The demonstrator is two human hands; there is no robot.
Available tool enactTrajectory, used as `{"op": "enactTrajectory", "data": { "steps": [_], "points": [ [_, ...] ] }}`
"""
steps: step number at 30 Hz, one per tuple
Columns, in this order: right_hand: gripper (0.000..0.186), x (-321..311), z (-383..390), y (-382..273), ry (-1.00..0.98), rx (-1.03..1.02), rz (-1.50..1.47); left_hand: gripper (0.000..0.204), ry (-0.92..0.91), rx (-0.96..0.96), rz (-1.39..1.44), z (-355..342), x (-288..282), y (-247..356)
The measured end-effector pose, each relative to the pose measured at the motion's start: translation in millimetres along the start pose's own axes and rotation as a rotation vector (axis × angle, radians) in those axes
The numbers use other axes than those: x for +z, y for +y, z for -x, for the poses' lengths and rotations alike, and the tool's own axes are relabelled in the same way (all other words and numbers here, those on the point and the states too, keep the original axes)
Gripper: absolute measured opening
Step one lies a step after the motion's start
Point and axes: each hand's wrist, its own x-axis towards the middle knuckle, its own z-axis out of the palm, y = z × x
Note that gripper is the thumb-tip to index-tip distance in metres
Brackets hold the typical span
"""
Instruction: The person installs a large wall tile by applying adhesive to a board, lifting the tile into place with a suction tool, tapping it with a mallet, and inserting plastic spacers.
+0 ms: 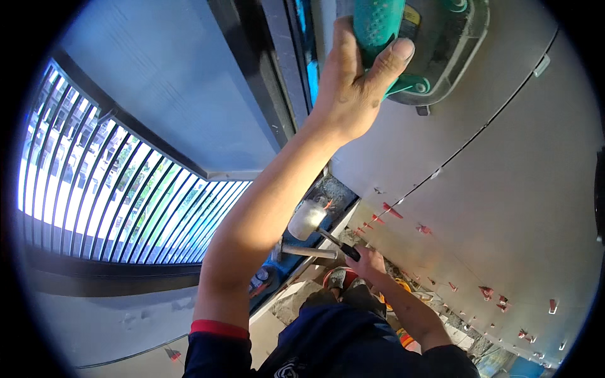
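My left hand (353, 94) reaches up, its fingers wrapped round the green handle (378, 25) of a tile suction lifter. The lifter's dark, rounded-square pad (450, 57) lies against a large grey wall tile (504, 157). Much lower, by my feet, my right hand (367, 261) is closed on the black grip of a mallet (307, 220). Its whitish head points left, away from my body, above the window ledge. The fingers of the left hand are partly hidden behind the handle.
A hammer-like tool (309, 251) rests on the dusty ledge. On the left is a barred window (126, 189). Red levelling wedges (485, 293) stick out along the tile joints. A red bucket (329, 275) stands by my feet, near rubble. Thin joints (479, 132) part the tiles.
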Motion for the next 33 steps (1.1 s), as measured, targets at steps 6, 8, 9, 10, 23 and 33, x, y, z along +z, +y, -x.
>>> {"op": "enactTrajectory", "data": {
  "steps": [6, 8, 9, 10, 23, 33],
  "points": [
    [0.045, -15.7, -9.6, -43.9, 0.004, -0.183, -0.305, 0.051, -0.039, -0.085, 0.014, -6.8, 5.5, 8.0],
    [0.049, -28.1, -20.2, -67.3, 0.050, -0.078, -0.251, 0.048, 0.092, -0.141, 0.037, -4.8, 6.2, 7.5],
    [0.049, -41.6, -23.0, -72.2, 0.061, -0.052, -0.250, 0.046, 0.070, -0.065, 0.077, -7.0, -0.5, 3.7],
    [0.051, -55.1, -27.6, -75.6, 0.004, 0.019, -0.310, 0.044, 0.053, 0.011, 0.111, -8.7, -7.6, -1.5],
    [0.053, -71.7, -2.3, -17.4, 0.230, 0.140, -0.489, 0.045, 0.154, -0.001, 0.088, -8.7, 3.1, 3.5],
    [0.052, -94.6, 12.1, -52.5, 0.101, 0.170, -0.531, 0.042, 0.119, -0.066, 0.134, -0.8, 2.3, 12.2]
  ]
}}
